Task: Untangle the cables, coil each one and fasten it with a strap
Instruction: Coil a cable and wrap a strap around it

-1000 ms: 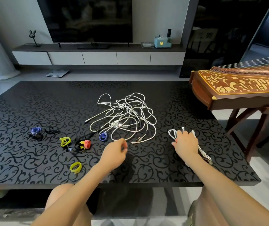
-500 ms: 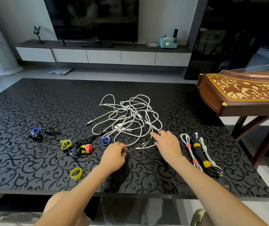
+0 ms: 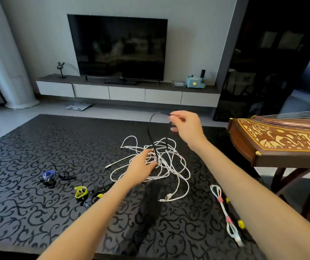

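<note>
Two-handed: pinched limp, light black cable (image 3: 151, 137) by its end with right hand (image 3: 186, 126), pinned white tangle (image 3: 171, 162) under flat left hand (image 3: 141, 166); judged snag-prone.

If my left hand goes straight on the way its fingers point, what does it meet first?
The tangle of white cables: the left hand seems to touch its near loops with its fingertips. Just beyond, the black cable rises toward the right hand; depth there is unclear.
</note>
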The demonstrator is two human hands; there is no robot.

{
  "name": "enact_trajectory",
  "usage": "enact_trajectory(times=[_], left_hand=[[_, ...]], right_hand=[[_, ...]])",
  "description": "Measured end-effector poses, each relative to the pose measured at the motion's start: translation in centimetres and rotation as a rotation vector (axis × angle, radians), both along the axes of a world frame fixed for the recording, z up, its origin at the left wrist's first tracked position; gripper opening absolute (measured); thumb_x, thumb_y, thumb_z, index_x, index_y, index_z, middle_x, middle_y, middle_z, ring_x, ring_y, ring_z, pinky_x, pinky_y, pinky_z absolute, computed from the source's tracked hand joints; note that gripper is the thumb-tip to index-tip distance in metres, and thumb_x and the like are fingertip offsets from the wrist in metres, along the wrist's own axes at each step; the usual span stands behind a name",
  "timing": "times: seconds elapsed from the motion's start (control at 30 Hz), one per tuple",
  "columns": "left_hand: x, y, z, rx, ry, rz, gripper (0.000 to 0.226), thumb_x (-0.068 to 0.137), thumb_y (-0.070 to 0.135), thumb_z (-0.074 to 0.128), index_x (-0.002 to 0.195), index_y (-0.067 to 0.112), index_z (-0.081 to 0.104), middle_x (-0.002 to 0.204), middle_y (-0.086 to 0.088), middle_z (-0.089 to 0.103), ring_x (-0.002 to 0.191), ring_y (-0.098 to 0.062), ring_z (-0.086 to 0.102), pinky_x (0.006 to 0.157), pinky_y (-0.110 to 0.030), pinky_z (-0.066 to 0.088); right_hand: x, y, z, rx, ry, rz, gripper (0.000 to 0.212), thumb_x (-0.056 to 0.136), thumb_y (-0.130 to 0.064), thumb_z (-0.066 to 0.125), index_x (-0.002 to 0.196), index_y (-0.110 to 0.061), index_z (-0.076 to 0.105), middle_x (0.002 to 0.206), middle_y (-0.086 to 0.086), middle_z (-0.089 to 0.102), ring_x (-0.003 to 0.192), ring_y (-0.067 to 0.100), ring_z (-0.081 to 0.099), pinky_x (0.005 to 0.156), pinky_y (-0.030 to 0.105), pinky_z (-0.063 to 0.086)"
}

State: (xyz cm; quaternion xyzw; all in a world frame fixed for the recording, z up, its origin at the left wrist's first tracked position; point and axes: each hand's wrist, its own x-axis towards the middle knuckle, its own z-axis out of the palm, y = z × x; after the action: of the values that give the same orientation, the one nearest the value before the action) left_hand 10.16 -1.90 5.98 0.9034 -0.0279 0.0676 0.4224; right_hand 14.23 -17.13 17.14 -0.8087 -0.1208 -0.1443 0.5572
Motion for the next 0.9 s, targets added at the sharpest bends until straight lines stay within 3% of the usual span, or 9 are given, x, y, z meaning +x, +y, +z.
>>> enact_trajectory(times=[0.17,0.27,0.33,0.47,0.6,0.67,0.77,0.83,0.9], left_hand=[[2.1,0.6,3.2,-0.154,0.02,0.104,0.043,0.098,0.028,0.047,0.137,0.011,0.044,0.133,-0.01,0.054,0.121,-0.024,0.052,0.099,-0.03,0.037],[2.7,0.1,7.2,-0.462,-0.001,0.057,0.033,0.101,0.034,0.037,0.124,0.015,0.052,0.119,-0.002,0.058,0.11,-0.018,0.053,0.096,-0.036,0.043],[2.9,-0.5,10.1,-0.642,0.008,-0.002,0.028,0.101,0.038,0.037,0.117,0.021,0.051,0.121,-0.001,0.054,0.112,-0.016,0.049,0.097,-0.037,0.044],[3.8,-1.0,14.2,-0.666,-0.066,-0.075,0.047,0.097,0.039,0.047,0.14,0.021,0.039,0.132,0.0,0.048,0.122,-0.017,0.046,0.092,-0.033,0.046],[5.1,-1.8,15.2,-0.516,-0.066,-0.11,0.046,0.094,0.028,0.057,0.136,0.018,0.043,0.128,-0.002,0.054,0.114,-0.018,0.053,0.096,-0.035,0.045],[5.5,-2.4,15.0,-0.43,-0.046,-0.138,0.037,0.093,0.021,0.058,0.129,0.014,0.05,0.122,-0.007,0.061,0.106,-0.018,0.058,0.088,-0.031,0.047],[5.2,-3.5,13.8,-0.301,0.035,-0.169,0.019,0.098,0.021,0.046,0.103,0.01,0.061,0.095,-0.007,0.069,0.08,-0.017,0.061,0.065,-0.024,0.045],[4.9,-3.5,13.1,-0.359,0.091,-0.143,0.025,0.1,0.019,0.037,0.088,0.009,0.058,0.079,-0.007,0.068,0.065,-0.018,0.062,0.06,-0.025,0.047],[4.9,-3.1,12.8,-0.565,0.139,-0.104,0.026,0.101,0.019,0.036,0.085,0.009,0.055,0.078,-0.011,0.065,0.062,-0.021,0.061,0.059,-0.03,0.054]], right_hand=[[1.4,0.4,9.3,0.224,-0.078,-0.039,0.018,0.093,-0.005,0.057,0.106,0.001,0.067,0.079,0.004,0.063,0.067,0.01,0.061,0.069,0.025,0.059],[1.9,0.5,13.2,0.341,-0.099,-0.046,0.017,0.091,-0.003,0.059,0.105,0.003,0.067,0.073,0.005,0.062,0.067,0.015,0.061,0.068,0.022,0.058],[1.9,0.6,15.2,0.41,-0.131,-0.025,0.019,0.09,-0.003,0.06,0.107,0.005,0.066,0.076,0.006,0.063,0.071,0.016,0.062,0.068,0.02,0.058],[1.1,1.0,19.3,0.434,-0.227,0.027,0.022,0.09,-0.004,0.062,0.11,0.004,0.065,0.089,0.008,0.067,0.076,0.012,0.065,0.079,0.024,0.057],[0.1,1.5,23.8,0.535,-0.331,0.105,0.021,0.09,0.0,0.06,0.109,0.009,0.062,0.081,0.006,0.065,0.073,0.01,0.064,0.079,0.025,0.057],[-0.7,1.7,26.0,0.619,-0.378,0.165,0.021,0.091,0.002,0.058,0.109,0.011,0.06,0.078,0.004,0.064,0.071,0.01,0.062,0.075,0.023,0.057],[-1.8,1.3,27.6,0.634,-0.43,0.189,0.021,0.091,0.001,0.057,0.109,0.011,0.06,0.079,0.003,0.065,0.071,0.009,0.063,0.076,0.023,0.057],[-2.3,0.4,27.3,0.61,-0.448,0.165,0.021,0.091,0.001,0.057,0.11,0.01,0.061,0.08,0.003,0.065,0.072,0.008,0.065,0.078,0.024,0.057],[-2.5,-0.8,26.1,0.577,-0.437,0.124,0.021,0.09,0.0,0.059,0.109,0.008,0.062,0.081,0.003,0.066,0.074,0.008,0.065,0.078,0.024,0.056]])
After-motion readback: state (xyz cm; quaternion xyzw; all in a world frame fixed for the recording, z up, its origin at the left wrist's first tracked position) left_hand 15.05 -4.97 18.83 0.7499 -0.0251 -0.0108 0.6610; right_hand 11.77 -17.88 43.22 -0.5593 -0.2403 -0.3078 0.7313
